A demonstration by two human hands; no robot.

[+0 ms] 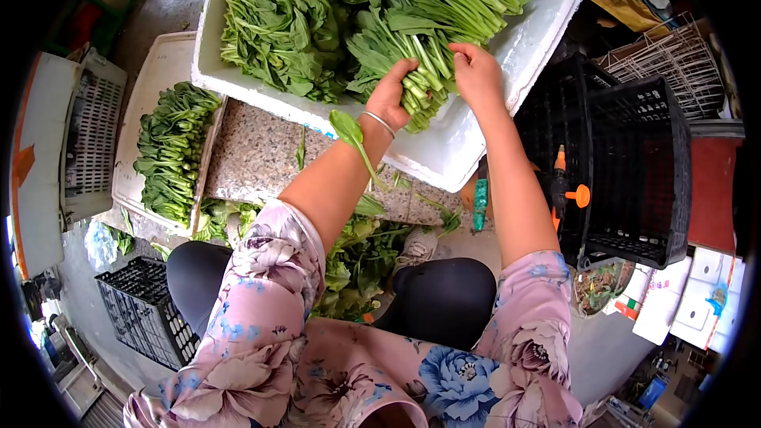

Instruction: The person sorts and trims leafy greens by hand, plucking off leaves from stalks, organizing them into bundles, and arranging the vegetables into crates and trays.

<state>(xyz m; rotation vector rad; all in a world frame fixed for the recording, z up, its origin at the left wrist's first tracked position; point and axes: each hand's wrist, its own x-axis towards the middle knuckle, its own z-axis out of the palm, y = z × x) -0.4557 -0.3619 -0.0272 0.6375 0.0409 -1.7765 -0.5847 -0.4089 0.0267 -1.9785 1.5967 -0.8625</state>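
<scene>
A bunch of leafy greens (428, 83) with pale green stems is over the near part of a white foam box (507, 95). My left hand (388, 97) wraps round its left side, the cut stem ends facing me. On the right side of the bunch, my right hand (478, 75) has its fingers curled against the stems; the fingertips are partly hidden. More greens (285, 24) lie piled in the box, leaves to the left and stems to the right. A loose leaf (353, 135) hangs by my left wrist.
A white foam lid (127, 166) on the left carries a row of greens (176, 150). Black plastic crates (634, 174) stand at the right, another black crate (147, 309) at lower left. Loose leaves (349, 269) cover the floor between my knees. A green-and-orange tool (481, 202) is near the box.
</scene>
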